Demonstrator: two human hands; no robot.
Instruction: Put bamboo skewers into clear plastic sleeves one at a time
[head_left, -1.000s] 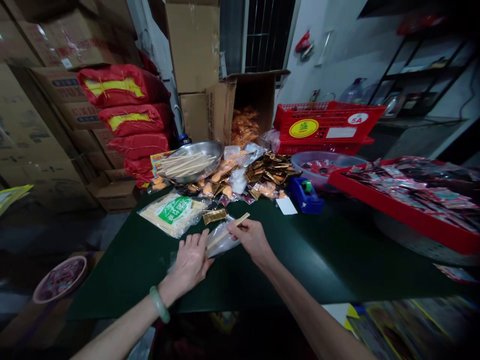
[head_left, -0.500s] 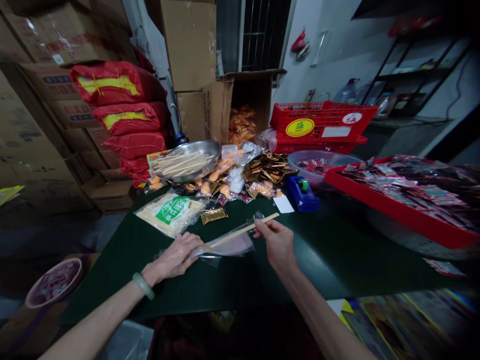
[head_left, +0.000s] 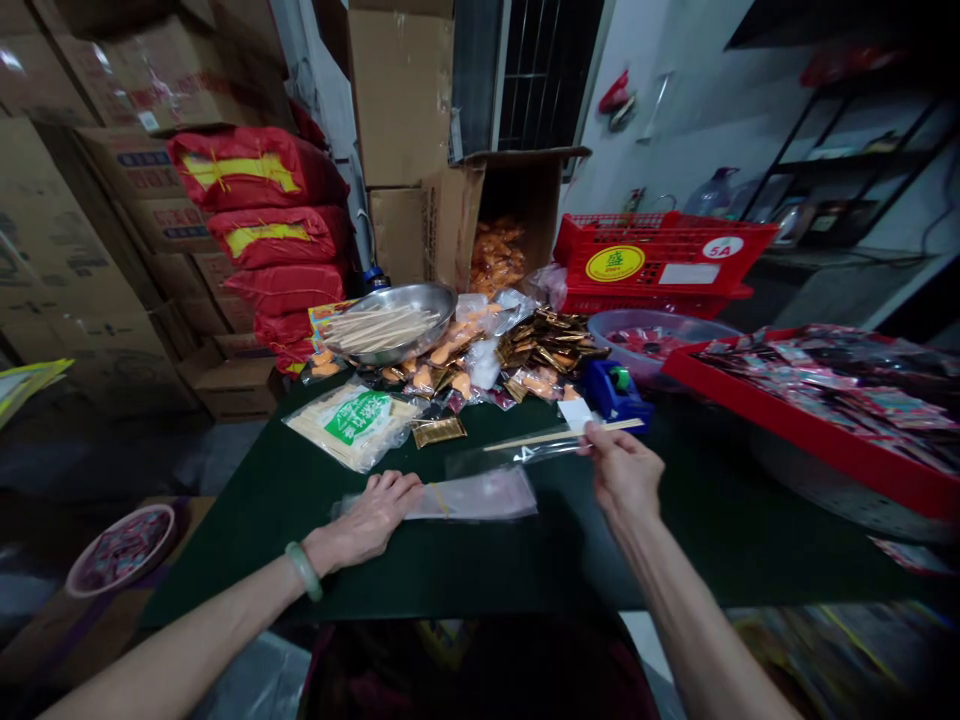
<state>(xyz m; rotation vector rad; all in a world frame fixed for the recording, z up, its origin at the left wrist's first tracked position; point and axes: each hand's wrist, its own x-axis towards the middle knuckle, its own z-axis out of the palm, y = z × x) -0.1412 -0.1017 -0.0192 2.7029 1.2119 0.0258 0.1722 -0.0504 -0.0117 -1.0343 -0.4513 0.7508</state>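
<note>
My left hand (head_left: 382, 510) lies with its fingers stretched over a stack of clear plastic bags (head_left: 480, 496), pressing it on the dark green table. A rubber band crosses the stack. My right hand (head_left: 622, 470) pinches a thin pale wooden stick (head_left: 543, 438). A single clear plastic sleeve (head_left: 487, 460) extends left from these fingers around the stick. Beyond my left hand lies a clear packet of pale sticks (head_left: 351, 424) with a green label. A small gold sachet (head_left: 439, 431) is beside it.
A metal bowl of sticks (head_left: 448, 300) stands behind a heap of gold sachets (head_left: 551, 345) and orange pieces. At right are a blue tape dispenser (head_left: 616, 392), a red basket (head_left: 660, 255) and a red tray (head_left: 720, 400) of packets. Red bundles (head_left: 270, 230) are stacked at left.
My right hand has moved right and slightly away with the stick, drawing one sleeve off the stack. The stack now lies flat under my left hand. The view has shifted slightly.
</note>
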